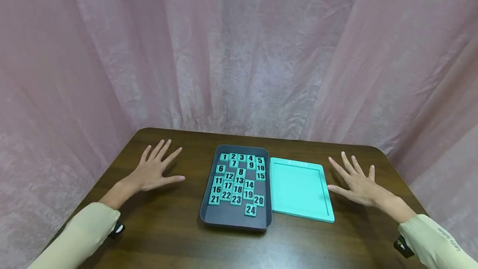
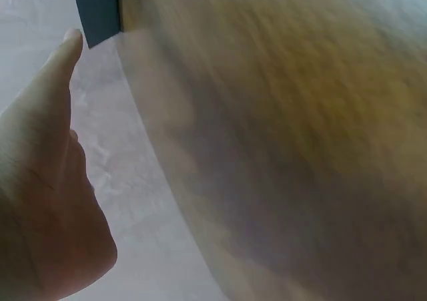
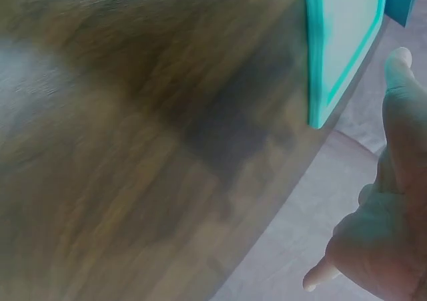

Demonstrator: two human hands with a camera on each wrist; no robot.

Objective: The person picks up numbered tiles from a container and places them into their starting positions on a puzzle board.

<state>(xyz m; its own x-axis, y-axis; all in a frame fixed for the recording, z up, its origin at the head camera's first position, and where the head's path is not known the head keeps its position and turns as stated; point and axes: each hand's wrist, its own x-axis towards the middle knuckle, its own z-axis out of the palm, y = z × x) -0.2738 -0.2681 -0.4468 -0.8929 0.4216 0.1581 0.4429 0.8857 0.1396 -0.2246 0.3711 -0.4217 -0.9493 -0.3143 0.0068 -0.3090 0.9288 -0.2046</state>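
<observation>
My left hand (image 1: 152, 172) is spread, palm down, over the left part of the table, its thumb pointing toward a dark grey tray (image 1: 235, 218). Inside the tray lie several turquoise number tiles (image 1: 250, 210), laid out in uneven rows with gaps among them. To the right of the tray is a flat turquoise board frame (image 1: 298, 190) with a raised rim and no tiles in it. My right hand (image 1: 356, 186) has its fingers spread just right of this frame, thumb tip near its right edge. Neither hand holds anything.
The brown wooden table (image 1: 164, 235) has rounded far corners. Pink curtains (image 1: 239, 53) hang behind it and along both sides. A dark device (image 1: 117, 229) sits at the left wrist, another (image 1: 403, 246) at the right wrist.
</observation>
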